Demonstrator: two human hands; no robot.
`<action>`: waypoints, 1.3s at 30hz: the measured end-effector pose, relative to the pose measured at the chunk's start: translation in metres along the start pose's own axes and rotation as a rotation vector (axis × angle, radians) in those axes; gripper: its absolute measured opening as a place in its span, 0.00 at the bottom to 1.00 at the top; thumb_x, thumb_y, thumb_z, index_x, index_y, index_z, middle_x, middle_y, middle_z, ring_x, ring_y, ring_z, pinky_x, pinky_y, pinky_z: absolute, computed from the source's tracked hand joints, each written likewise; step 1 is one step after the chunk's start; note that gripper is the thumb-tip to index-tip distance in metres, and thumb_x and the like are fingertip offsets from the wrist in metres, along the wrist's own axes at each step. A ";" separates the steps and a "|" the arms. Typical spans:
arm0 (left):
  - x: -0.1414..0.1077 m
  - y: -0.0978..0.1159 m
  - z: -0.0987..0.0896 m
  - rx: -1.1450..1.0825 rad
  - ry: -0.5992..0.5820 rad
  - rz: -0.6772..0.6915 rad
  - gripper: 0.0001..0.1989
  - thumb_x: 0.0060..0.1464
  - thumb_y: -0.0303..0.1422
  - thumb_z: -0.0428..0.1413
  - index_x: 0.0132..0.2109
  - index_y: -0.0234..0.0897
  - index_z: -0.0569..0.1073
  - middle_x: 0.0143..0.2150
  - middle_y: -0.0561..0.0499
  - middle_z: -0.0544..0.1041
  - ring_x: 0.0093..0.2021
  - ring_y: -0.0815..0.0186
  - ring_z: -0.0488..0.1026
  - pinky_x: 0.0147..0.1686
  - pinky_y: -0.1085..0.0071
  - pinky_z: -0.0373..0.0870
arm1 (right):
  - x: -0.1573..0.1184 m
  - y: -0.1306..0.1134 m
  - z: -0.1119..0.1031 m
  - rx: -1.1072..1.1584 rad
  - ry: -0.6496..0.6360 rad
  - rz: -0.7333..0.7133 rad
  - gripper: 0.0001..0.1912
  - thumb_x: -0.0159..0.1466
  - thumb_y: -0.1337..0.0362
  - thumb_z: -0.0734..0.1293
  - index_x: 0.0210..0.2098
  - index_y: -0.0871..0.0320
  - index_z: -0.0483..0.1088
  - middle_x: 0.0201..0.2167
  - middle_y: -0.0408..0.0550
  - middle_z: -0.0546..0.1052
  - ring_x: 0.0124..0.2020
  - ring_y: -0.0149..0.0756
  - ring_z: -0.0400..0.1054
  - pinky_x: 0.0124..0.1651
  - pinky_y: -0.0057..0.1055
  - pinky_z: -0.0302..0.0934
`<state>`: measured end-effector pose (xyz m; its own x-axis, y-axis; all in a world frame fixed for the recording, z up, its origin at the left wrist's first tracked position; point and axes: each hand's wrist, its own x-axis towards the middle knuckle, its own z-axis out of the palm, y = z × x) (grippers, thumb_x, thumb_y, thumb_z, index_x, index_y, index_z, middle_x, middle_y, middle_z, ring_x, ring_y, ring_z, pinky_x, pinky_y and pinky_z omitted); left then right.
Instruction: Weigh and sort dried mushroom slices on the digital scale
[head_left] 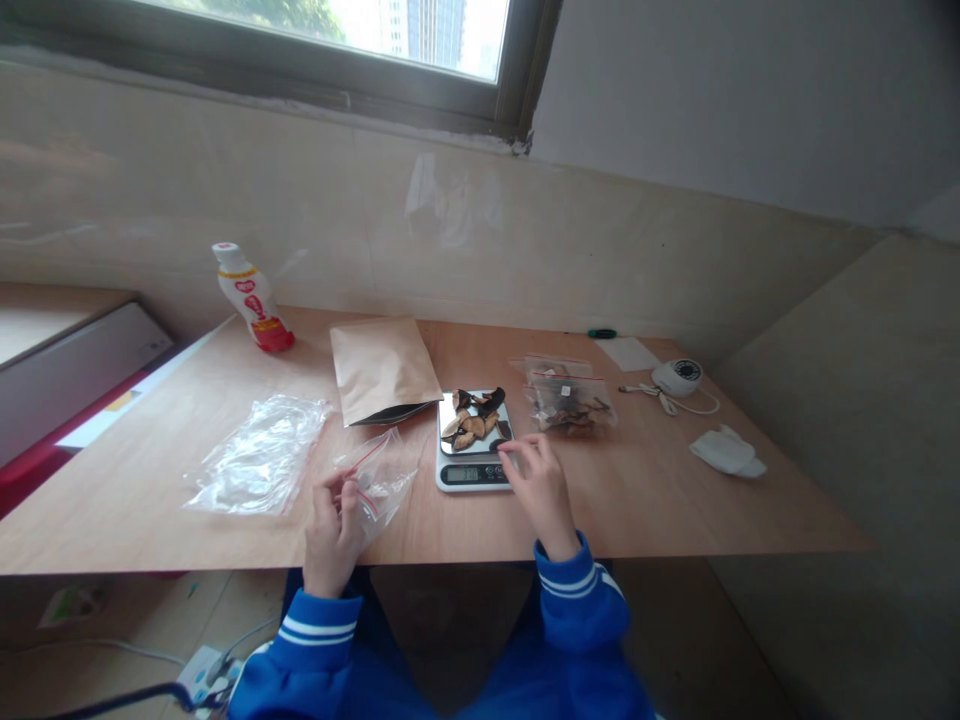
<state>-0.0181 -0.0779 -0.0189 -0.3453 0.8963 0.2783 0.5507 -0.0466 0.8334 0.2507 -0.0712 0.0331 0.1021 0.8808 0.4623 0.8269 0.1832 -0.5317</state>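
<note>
My left hand is shut on the red-striped top of a small transparent zip bag, which hangs empty-looking just above the plywood table. My right hand is open, its fingertips by the right edge of a digital kitchen scale. Dark, dried slices, possibly mushroom, lie heaped on the scale's steel plate. To the right of the scale, a zip bag of similar dried pieces lies flat. Behind the scale rests a kraft paper pouch.
A large transparent plastic bag lies at the left, and a white-and-red bottle stands behind it. At the right are a white round device with a cable, a white cloth and a paper sheet.
</note>
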 end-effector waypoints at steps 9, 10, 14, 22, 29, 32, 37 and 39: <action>-0.001 -0.001 0.001 0.037 -0.010 -0.022 0.22 0.59 0.49 0.43 0.47 0.37 0.68 0.40 0.44 0.78 0.35 0.60 0.78 0.35 0.65 0.73 | -0.045 0.018 -0.020 0.092 0.035 0.151 0.11 0.65 0.59 0.62 0.35 0.55 0.75 0.34 0.48 0.71 0.29 0.33 0.65 0.35 0.31 0.64; -0.001 -0.002 0.001 0.036 -0.012 -0.023 0.22 0.59 0.49 0.43 0.47 0.37 0.68 0.40 0.44 0.78 0.35 0.60 0.78 0.36 0.65 0.73 | -0.045 0.018 -0.018 0.097 0.033 0.155 0.10 0.65 0.60 0.62 0.35 0.55 0.75 0.34 0.48 0.71 0.29 0.33 0.65 0.36 0.31 0.64; -0.001 -0.003 0.001 0.032 -0.014 -0.027 0.21 0.59 0.48 0.44 0.48 0.37 0.68 0.42 0.44 0.78 0.37 0.60 0.77 0.37 0.64 0.73 | -0.026 0.012 -0.005 0.115 0.021 0.148 0.09 0.65 0.62 0.62 0.36 0.55 0.74 0.34 0.47 0.70 0.30 0.33 0.65 0.38 0.30 0.63; -0.001 -0.002 -0.001 0.039 -0.014 -0.002 0.20 0.60 0.47 0.44 0.47 0.38 0.68 0.39 0.46 0.78 0.35 0.61 0.78 0.34 0.66 0.73 | 0.010 0.007 0.021 0.001 -0.012 0.035 0.10 0.65 0.64 0.61 0.36 0.56 0.76 0.35 0.50 0.70 0.39 0.41 0.68 0.46 0.38 0.63; -0.001 0.000 0.001 0.053 -0.004 0.021 0.19 0.60 0.46 0.44 0.47 0.38 0.69 0.39 0.47 0.78 0.34 0.62 0.77 0.33 0.67 0.73 | -0.022 0.018 -0.004 0.123 0.050 0.168 0.17 0.68 0.63 0.56 0.48 0.56 0.73 0.35 0.50 0.70 0.35 0.36 0.69 0.40 0.32 0.64; -0.001 0.000 0.001 0.064 -0.004 0.029 0.19 0.60 0.46 0.44 0.47 0.38 0.69 0.39 0.47 0.78 0.35 0.62 0.77 0.33 0.68 0.72 | -0.036 0.032 -0.011 0.138 0.074 0.212 0.17 0.67 0.63 0.56 0.46 0.58 0.74 0.34 0.49 0.70 0.32 0.35 0.68 0.36 0.31 0.64; -0.002 0.000 0.000 0.071 -0.016 0.021 0.19 0.61 0.46 0.44 0.48 0.38 0.69 0.39 0.47 0.78 0.34 0.62 0.77 0.33 0.68 0.72 | -0.040 0.033 -0.008 0.136 0.026 0.210 0.16 0.67 0.62 0.57 0.46 0.57 0.74 0.34 0.49 0.68 0.33 0.35 0.68 0.39 0.32 0.65; -0.001 0.000 0.000 0.078 -0.013 0.028 0.19 0.61 0.45 0.44 0.48 0.38 0.69 0.40 0.47 0.78 0.34 0.62 0.77 0.33 0.68 0.72 | -0.034 0.024 -0.003 0.137 -0.019 0.177 0.17 0.67 0.63 0.57 0.48 0.55 0.74 0.36 0.49 0.68 0.36 0.36 0.69 0.41 0.33 0.66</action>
<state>-0.0176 -0.0790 -0.0196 -0.3196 0.9006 0.2945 0.6174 -0.0379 0.7857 0.2690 -0.0985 0.0064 0.2274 0.9126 0.3399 0.7140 0.0811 -0.6955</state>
